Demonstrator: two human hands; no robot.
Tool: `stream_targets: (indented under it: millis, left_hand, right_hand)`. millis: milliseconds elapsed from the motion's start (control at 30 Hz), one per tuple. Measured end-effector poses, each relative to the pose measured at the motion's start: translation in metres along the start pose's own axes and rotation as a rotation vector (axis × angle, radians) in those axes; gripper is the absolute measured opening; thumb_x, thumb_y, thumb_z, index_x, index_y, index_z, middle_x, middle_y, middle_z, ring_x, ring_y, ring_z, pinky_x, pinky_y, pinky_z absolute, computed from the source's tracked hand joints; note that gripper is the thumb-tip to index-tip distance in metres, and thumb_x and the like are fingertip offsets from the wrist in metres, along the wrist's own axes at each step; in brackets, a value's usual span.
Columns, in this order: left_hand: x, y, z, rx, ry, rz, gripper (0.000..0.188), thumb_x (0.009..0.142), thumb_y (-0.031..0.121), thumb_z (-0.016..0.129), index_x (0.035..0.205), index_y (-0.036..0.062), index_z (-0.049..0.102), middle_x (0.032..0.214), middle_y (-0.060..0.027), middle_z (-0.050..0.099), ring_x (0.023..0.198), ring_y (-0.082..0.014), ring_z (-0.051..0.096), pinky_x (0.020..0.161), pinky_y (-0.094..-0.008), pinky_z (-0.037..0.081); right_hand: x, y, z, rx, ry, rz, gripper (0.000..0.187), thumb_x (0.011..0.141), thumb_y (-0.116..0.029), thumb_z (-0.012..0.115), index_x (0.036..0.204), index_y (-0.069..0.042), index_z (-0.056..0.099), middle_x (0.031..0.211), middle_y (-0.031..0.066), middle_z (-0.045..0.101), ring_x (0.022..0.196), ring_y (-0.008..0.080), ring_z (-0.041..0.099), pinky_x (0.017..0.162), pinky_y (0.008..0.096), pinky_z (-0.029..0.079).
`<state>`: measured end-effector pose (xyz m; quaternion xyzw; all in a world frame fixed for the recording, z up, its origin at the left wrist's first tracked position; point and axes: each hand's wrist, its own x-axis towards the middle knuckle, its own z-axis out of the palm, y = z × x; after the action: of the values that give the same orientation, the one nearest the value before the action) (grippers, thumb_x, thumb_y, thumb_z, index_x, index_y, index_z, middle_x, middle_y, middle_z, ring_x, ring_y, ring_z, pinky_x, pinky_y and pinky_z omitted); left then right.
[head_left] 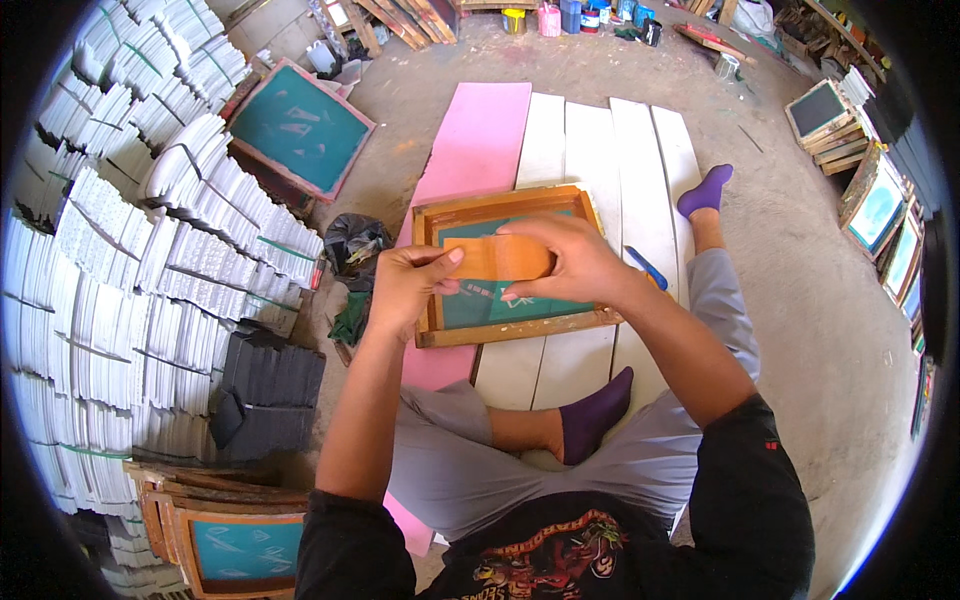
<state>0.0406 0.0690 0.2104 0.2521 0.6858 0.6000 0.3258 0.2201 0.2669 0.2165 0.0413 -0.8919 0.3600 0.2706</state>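
Planks [585,150] bear the wood-framed green screen [515,332]; above it, the right hand [577,262] grasps an orange-brown tape roll [528,260] while the left hand [402,285] pinches its strip [472,260], best held taut and level against folding.

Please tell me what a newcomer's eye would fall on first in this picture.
Probably the orange-brown tape held between the left hand and the right hand, above a wooden frame with a green panel in the middle. Next might come the stacked white bundles filling the left side, then the pink board beside white planks, partly under the frame.
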Motion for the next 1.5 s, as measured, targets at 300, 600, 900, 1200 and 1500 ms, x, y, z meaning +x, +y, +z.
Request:
stream_targets:
  millis: [300,600,900,1200,1500]
  left_hand:
    - [-0.014,-0.056,-0.045,-0.106,0.044,-0.122,0.025,0.093,0.019,0.081,0.095,-0.0052,0.075,0.081,-0.0092,0.073,0.063,-0.0143,0.068,0.061,-0.0265,0.058]
    - [-0.003,-0.149,-0.059,-0.121,0.009,-0.299,0.028,0.092,0.021,0.082,0.092,-0.0057,0.074,0.077,-0.0096,0.071,0.060,-0.0167,0.066,0.060,-0.0305,0.058]
    - [-0.011,-0.211,-0.088,-0.016,0.046,-0.439,0.027,0.089,0.020,0.084,0.090,-0.0052,0.074,0.074,-0.0103,0.070,0.060,-0.0180,0.067,0.060,-0.0313,0.060]
    - [-0.016,-0.239,-0.076,0.059,0.014,-0.506,0.026,0.089,0.019,0.085,0.086,-0.0044,0.073,0.072,-0.0105,0.070,0.061,-0.0183,0.068,0.059,-0.0321,0.059]
    - [-0.018,-0.252,-0.080,-0.049,0.018,-0.534,0.030,0.092,0.025,0.082,0.090,-0.0033,0.072,0.076,-0.0104,0.070,0.060,-0.0186,0.068,0.059,-0.0311,0.059]
  right_hand:
    - [-0.026,0.030,0.024,-0.168,-0.252,0.119,0.069,0.073,-0.042,0.089,0.128,-0.006,0.067,0.120,0.0181,0.071,0.109,0.0385,0.069,0.094,0.0480,0.054]
    - [-0.118,0.070,-0.026,-0.269,-0.444,0.566,0.065,0.070,-0.051,0.087,0.120,-0.013,0.072,0.113,0.0128,0.074,0.107,0.0374,0.069,0.096,0.0467,0.052]
    - [-0.212,0.118,-0.062,-0.445,-0.364,0.687,0.075,0.060,-0.055,0.094,0.118,-0.013,0.074,0.104,0.0095,0.076,0.097,0.0319,0.071,0.093,0.0423,0.049]
    - [-0.244,0.138,-0.053,-0.412,-0.377,0.720,0.083,0.060,-0.053,0.093,0.129,-0.013,0.070,0.110,0.0103,0.074,0.105,0.0322,0.069,0.098,0.0443,0.046]
    - [-0.259,0.149,-0.052,-0.454,-0.325,0.685,0.071,0.057,-0.050,0.095,0.113,-0.013,0.074,0.108,0.0059,0.075,0.100,0.0258,0.069,0.088,0.0404,0.047]
